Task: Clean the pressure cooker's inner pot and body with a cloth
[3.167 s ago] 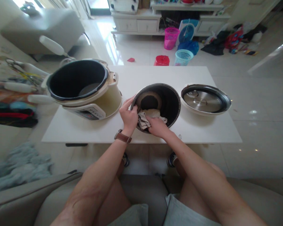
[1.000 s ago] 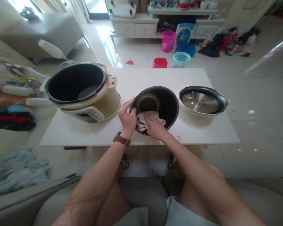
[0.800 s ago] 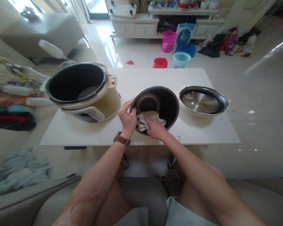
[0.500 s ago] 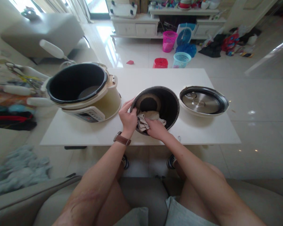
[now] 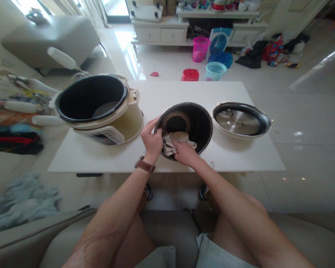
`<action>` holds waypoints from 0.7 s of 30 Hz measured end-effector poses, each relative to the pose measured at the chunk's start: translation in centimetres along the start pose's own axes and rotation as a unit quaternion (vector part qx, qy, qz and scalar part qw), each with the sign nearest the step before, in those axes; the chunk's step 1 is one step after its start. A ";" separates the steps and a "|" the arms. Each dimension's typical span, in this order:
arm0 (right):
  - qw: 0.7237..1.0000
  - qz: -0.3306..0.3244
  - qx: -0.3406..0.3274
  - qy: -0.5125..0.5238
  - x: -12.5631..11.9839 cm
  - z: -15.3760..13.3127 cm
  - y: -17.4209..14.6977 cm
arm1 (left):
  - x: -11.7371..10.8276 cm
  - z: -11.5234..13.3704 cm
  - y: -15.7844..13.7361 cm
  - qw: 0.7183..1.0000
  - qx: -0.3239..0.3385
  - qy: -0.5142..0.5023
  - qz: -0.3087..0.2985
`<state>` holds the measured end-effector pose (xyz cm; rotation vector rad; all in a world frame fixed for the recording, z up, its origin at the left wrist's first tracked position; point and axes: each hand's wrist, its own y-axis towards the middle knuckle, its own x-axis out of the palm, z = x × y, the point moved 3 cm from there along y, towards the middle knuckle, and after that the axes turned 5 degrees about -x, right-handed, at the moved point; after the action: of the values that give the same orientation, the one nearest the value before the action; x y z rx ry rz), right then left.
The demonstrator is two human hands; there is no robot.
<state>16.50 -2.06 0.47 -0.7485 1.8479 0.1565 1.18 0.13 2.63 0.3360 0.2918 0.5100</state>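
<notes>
A dark inner pot [image 5: 202, 123] is tilted on the white table, its mouth facing me. My left hand [image 5: 152, 139] is closed on the pot's left rim. Inside the mouth, my right hand [image 5: 184, 152] grips a light cloth [image 5: 169, 145] against the lower wall; some fingertips are hidden by the cloth. To the left stands the cream electric pressure cooker [image 5: 128, 124], its dark cavity open at the top and a control panel on its front. On the right the cooker lid [image 5: 236, 121] lies upside down, metal underside up.
The white table [image 5: 95, 160] spans the space before my knees. A small clear piece [image 5: 212, 163] lies near its front edge. Beyond it on the floor are a red stool [image 5: 190, 75], a light-blue basket [image 5: 215, 70] and a pink basket [image 5: 200, 48]. White-handled items stand left of the cooker.
</notes>
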 end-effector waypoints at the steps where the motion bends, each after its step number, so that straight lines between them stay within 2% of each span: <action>1: 1.000 0.000 0.000 -0.002 0.0 0.0 0.0 | 0.0 0.0 0.0 1.000 0.000 0.004 0.001; 6: 1.000 0.009 -0.001 -0.006 0.3 0.0 0.1 | 0.0 0.2 0.0 1.000 0.010 0.001 0.003; 9: 0.998 0.039 0.046 0.026 0.0 0.8 0.4 | 0.0 0.1 -0.1 1.000 0.005 0.002 0.002; 11: 0.988 0.093 0.103 0.065 -1.0 1.9 0.3 | 0.0 0.0 -0.1 1.000 -0.003 -0.005 0.002; 14: 0.954 0.219 0.180 0.100 -3.0 3.8 -0.2 | 0.1 0.0 -0.1 1.000 -0.013 -0.016 0.006; 16: 0.931 0.286 0.208 0.095 -4.0 4.4 -0.5 | 0.2 0.1 -0.2 1.000 -0.016 -0.019 0.008; 17: 0.926 0.298 0.213 0.089 -4.1 4.5 -0.5 | 0.2 0.2 -0.2 1.000 -0.017 -0.021 0.009; 19: 0.938 0.273 0.196 0.081 -3.6 4.0 0.1 | 0.4 0.4 -0.5 0.999 -0.018 -0.025 0.009; 21: 0.961 0.218 0.143 0.089 -2.2 2.9 1.1 | 0.6 0.6 -0.8 1.000 -0.019 -0.023 0.006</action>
<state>18.66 1.06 1.00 -0.1505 2.1294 0.1016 2.25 -0.40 2.75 0.3121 0.2362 0.5179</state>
